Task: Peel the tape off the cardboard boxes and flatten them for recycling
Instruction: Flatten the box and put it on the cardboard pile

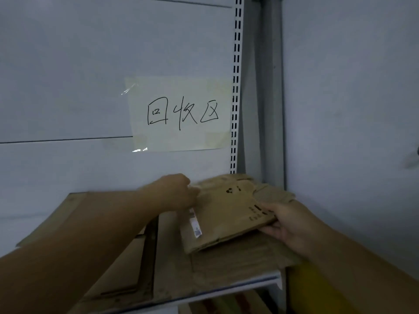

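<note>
While left hand (174, 193) and right hand (286, 223) grip its edges, the flattened box (226, 214) looks brown — creased.

The shelf (226, 288) is a pale metal board with a light front lip. It is set against a grey panel (68, 87), and a slotted upright (235, 87) stands at its right rear. Flattened cardboard covers nearly all of it. A large sheet (74, 223) lies on the left, its far corner up against the panel. A dark gap runs between this sheet and a pile (238, 259) of flat pieces on the right, which reaches the front lip. On the pile rests a folded box (226, 214) with a white label (195, 223) along its left edge.
</note>
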`<state>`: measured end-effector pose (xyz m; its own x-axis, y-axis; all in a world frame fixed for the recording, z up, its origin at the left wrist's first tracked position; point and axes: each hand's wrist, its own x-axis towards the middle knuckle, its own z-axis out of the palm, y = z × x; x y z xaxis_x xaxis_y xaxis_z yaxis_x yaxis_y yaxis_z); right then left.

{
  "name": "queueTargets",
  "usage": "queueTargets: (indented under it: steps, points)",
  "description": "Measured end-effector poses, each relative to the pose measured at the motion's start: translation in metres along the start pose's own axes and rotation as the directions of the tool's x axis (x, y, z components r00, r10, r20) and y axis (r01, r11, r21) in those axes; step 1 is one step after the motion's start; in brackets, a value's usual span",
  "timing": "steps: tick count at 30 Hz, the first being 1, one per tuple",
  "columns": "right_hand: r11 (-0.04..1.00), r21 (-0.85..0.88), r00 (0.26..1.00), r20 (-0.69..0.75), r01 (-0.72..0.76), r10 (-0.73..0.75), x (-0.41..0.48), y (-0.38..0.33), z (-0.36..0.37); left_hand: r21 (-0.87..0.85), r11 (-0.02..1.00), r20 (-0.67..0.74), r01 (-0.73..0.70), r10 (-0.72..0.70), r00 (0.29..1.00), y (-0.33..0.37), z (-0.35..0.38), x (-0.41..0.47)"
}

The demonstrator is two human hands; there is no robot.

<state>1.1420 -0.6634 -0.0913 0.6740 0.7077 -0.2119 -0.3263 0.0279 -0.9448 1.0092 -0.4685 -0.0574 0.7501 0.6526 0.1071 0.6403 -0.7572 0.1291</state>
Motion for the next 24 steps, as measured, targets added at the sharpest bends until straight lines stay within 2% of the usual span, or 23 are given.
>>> queueTargets:
  steps: [2, 4, 6, 7, 9, 10, 11, 13, 15, 16, 17, 19, 24]
  points:
    - [0.977, -0.211, 0.985, 0.156, -0.042, 0.076, -0.006, -0.005, -0.002, -0.103, 0.994, 0.148, -0.033, 0.048, 0.988, 0.003, 0.010, -0.006]
    - [0.856, -0.516, 0.928, 0.298, -0.040, 0.223, -0.008, -0.015, -0.011, -0.039, 0.999, 0.266, -0.012, 0.022, 0.964, 0.003, 0.024, -0.004]
    - [0.715, -0.699, 0.920, 0.288, 0.013, 0.266, -0.002, -0.028, -0.023, 0.063, 0.997, 0.312, -0.035, 0.014, 0.950, -0.003, 0.039, -0.002]
    - [0.674, -0.738, 0.953, 0.227, 0.034, 0.200, 0.004, -0.035, -0.028, 0.089, 0.994, 0.332, -0.058, 0.025, 0.943, -0.007, 0.046, -0.002]
    - [0.651, -0.750, 0.994, 0.081, 0.112, -0.077, 0.021, -0.043, -0.028, 0.070, 0.993, 0.392, -0.092, 0.058, 0.918, -0.014, 0.058, -0.002]
    - [0.629, -0.757, 0.977, 0.064, 0.179, -0.202, 0.027, -0.043, -0.021, 0.050, 0.994, 0.420, -0.096, 0.066, 0.905, -0.016, 0.061, -0.002]
    - [0.564, -0.783, 0.951, 0.109, 0.261, -0.288, 0.033, -0.040, -0.008, 0.048, 0.994, 0.435, -0.096, 0.066, 0.898, -0.017, 0.063, -0.001]
    - [0.296, -0.848, 0.877, 0.334, 0.439, -0.345, 0.043, -0.024, 0.021, 0.101, 0.989, 0.421, -0.110, 0.058, 0.905, -0.016, 0.064, 0.001]
    - [-0.032, -0.858, 0.841, 0.510, 0.513, -0.182, 0.059, 0.007, 0.042, 0.146, 0.982, 0.388, -0.119, 0.053, 0.920, -0.013, 0.066, 0.001]
    - [-0.161, -0.842, 0.846, 0.529, 0.514, -0.067, 0.067, 0.022, 0.046, 0.147, 0.983, 0.380, -0.113, 0.050, 0.924, -0.012, 0.069, 0.000]
    - [-0.231, -0.829, 0.855, 0.519, 0.509, 0.021, 0.074, 0.033, 0.048, 0.140, 0.985, 0.377, -0.104, 0.044, 0.925, -0.011, 0.072, 0.000]
    - [-0.222, -0.833, 0.861, 0.501, 0.507, 0.087, 0.087, 0.046, 0.044, 0.128, 0.988, 0.378, -0.086, 0.032, 0.925, -0.012, 0.077, -0.001]
    - [-0.201, -0.826, 0.851, 0.512, 0.526, 0.121, 0.096, 0.048, 0.038, 0.118, 0.986, 0.355, -0.119, 0.070, 0.932, -0.011, 0.079, -0.003]
